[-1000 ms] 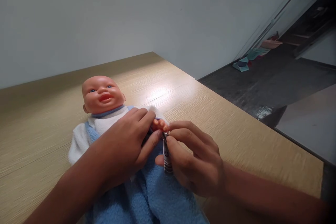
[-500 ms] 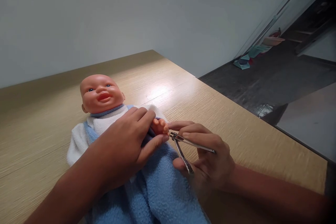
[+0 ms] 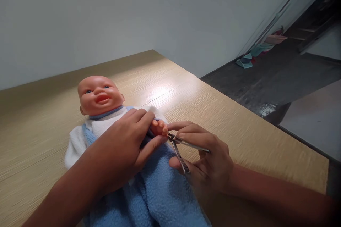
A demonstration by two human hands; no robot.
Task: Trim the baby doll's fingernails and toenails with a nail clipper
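Observation:
A baby doll (image 3: 99,95) in a white top and blue fleece overalls lies on its back on the wooden table (image 3: 226,120). My left hand (image 3: 133,142) rests across its chest, fingers and thumb wrapped round the doll's small hand (image 3: 159,127), whose fingertips stick out. From the right, my right hand (image 3: 207,152) holds a metal nail clipper (image 3: 183,141) with its lever swung well apart from the body. The clipper's jaws are at the doll's fingertips, close to my left thumb; whether they touch is too small to tell.
A pale wall (image 3: 106,21) stands behind the table. On the dark floor to the right, a pink basin (image 3: 276,39), a light-blue dustpan (image 3: 244,62) and long poles lean or lie by the wall.
The whole view has shifted slightly, so doll and hands appear a little further left. My left hand keeps its grip, and the clipper stays at the doll's fingertips with its lever apart.

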